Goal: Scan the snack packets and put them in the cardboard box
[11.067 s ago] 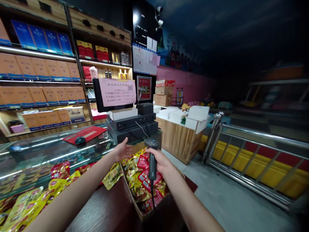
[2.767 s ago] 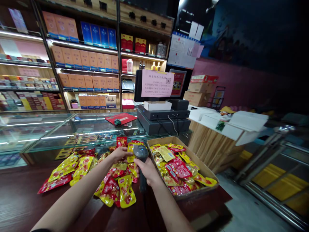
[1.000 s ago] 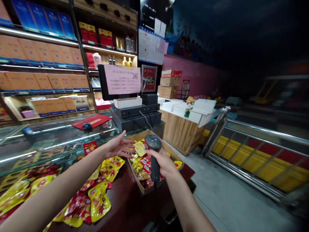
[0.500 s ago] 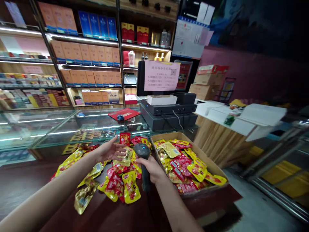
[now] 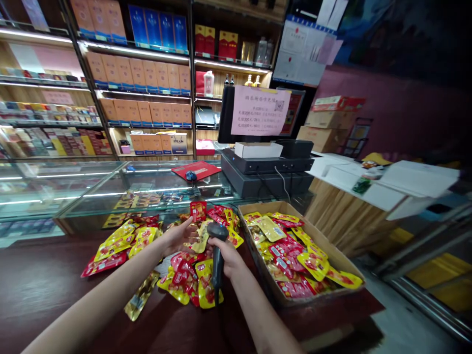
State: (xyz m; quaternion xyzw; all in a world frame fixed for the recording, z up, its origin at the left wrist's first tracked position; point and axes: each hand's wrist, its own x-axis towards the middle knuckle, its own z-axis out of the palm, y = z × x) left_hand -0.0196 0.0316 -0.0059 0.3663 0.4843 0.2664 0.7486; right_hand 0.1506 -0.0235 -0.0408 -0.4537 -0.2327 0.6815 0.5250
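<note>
My right hand [image 5: 225, 253] is closed around the handle of a black barcode scanner [image 5: 217, 260], its head over the pile of packets. To its left, my left hand [image 5: 180, 237] has its fingers apart beside a pale gold packet [image 5: 202, 237]; whether the fingertips touch it is unclear. Red and yellow snack packets [image 5: 184, 275] lie below the hands on the dark red table, and more packets [image 5: 120, 241] are heaped at the left. On the right stands an open cardboard box [image 5: 357, 275] filled with similar packets.
Behind the packets is a glass counter [image 5: 88, 196] with a red mat [image 5: 206, 170] and a mouse [image 5: 191, 175]. A monitor [image 5: 225, 115] with a pink sign stands over dark equipment [image 5: 239, 179]. Shelves of boxes line the back; white cartons [image 5: 383, 196] sit at right.
The view has shifted, so the scene sits farther right. My left hand has come slightly lower and nearer the gold packet, its fingers less spread. The scanner remains in my right hand.
</note>
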